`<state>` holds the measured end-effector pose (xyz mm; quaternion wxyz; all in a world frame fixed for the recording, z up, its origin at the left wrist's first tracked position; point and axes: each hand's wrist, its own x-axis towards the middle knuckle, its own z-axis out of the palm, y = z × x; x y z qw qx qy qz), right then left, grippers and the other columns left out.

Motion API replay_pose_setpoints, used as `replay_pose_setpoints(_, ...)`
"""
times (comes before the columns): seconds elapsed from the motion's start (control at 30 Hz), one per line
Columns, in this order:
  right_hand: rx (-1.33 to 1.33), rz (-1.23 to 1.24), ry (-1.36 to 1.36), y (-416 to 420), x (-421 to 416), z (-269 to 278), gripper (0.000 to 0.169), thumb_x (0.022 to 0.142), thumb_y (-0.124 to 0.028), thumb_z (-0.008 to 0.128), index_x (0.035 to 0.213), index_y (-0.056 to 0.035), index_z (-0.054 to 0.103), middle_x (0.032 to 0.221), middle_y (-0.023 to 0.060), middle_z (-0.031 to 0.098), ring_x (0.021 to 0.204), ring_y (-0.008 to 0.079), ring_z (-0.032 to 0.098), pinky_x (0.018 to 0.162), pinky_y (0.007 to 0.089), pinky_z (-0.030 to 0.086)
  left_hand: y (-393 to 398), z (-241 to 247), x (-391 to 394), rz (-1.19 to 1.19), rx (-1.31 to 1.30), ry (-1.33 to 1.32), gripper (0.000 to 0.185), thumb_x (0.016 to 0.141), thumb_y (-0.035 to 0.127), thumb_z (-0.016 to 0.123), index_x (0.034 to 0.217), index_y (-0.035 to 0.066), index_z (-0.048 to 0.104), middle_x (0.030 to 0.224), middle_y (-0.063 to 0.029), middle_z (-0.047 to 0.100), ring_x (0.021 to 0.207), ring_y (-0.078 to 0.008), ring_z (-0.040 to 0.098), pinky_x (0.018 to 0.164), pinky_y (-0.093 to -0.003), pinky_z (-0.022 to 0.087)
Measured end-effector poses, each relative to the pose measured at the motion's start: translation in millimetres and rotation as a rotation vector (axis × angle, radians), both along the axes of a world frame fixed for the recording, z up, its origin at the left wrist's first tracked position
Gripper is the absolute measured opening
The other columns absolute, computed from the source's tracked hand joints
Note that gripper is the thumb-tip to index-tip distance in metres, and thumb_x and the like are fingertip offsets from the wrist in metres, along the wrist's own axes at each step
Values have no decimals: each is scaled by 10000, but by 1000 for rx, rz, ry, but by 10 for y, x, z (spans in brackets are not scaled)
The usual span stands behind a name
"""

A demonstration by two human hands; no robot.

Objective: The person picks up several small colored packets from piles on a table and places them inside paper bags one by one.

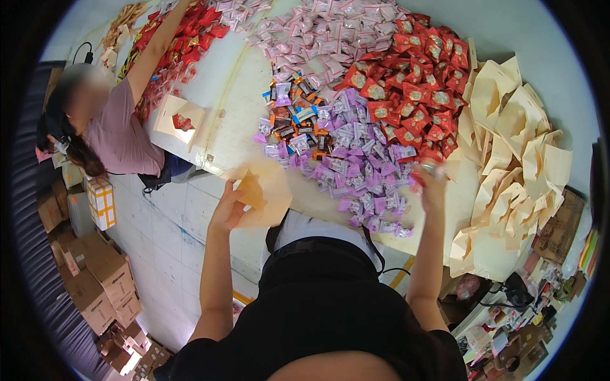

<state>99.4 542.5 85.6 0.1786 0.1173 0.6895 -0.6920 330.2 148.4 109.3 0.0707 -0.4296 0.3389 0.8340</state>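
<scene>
My left hand (228,205) grips a cream folded-paper box (274,195), its open side facing up, just off the table's front edge. Blurred by motion, my right hand (432,183) holds a red-wrapped packet (421,175) beside the candy piles. Just beyond that hand lies a heap of red packets (419,90). Purple-wrapped candies (364,166) spread between my two hands, with orange-and-brown wrapped sweets (300,116) mixed in at their left. Farther back is a large pile of pale pink-edged sachets (329,33).
Stacked cream paper boxes (514,143) fill the table's right side. At left, a co-worker (116,109) reaches over red packets (195,31); a paper box (167,112) with a red packet inside stands near that person. Cardboard cartons (102,271) line the floor at left.
</scene>
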Motion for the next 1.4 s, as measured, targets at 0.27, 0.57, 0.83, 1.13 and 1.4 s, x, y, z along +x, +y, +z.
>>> replay_pose_setpoints(0.27, 493, 880, 1124, -2211, -388, -416, 300, 631, -94, 650, 912, -46, 560, 923, 119, 575, 907, 317, 557, 752, 415, 449, -15, -419, 115, 229, -56, -149, 441, 817, 156, 517, 1217, 154, 333, 1177, -101, 477, 1011, -277, 551, 713, -443, 537)
replay_pose_setpoints(0.57, 813, 1286, 1122, -2685, -535, -705, 329, 666, 2, 596, 980, -36, 507, 980, 163, 514, 905, 309, 540, 735, 371, 476, -111, -634, 348, 203, -17, -164, 458, 827, 202, 518, 1250, 193, 341, 1153, -65, 512, 980, -263, 572, 670, -424, 552)
replay_pose_setpoints(0.83, 227, 879, 448, -2537, -934, -251, 507, 580, -126, 749, 1023, -32, 520, 878, 98, 617, 872, 238, 582, 655, 341, 468, -111, -421, -44, 197, 13, -162, 462, 826, 184, 509, 1247, 193, 319, 1253, -61, 417, 1113, -259, 465, 774, -462, 509)
replay_pose_setpoints(1.13, -516, 627, -435, -2389, -1035, -388, 526, 717, 8, 670, 1167, -52, 403, 974, 30, 578, 853, 136, 590, 656, 292, 519, -48, -219, -267, 178, -6, -119, 456, 820, 126, 477, 1247, 115, 317, 1248, -72, 417, 1134, -267, 445, 930, -433, 421)
replay_pose_setpoints(1.4, -97, 736, -331, -2371, -941, -206, 605, 745, -38, 667, 1251, 26, 343, 1025, 93, 576, 868, 169, 609, 696, 307, 518, -46, -213, -255, 207, -11, -148, 455, 804, 101, 489, 1228, 104, 326, 1190, -102, 458, 1064, -281, 507, 900, -427, 443)
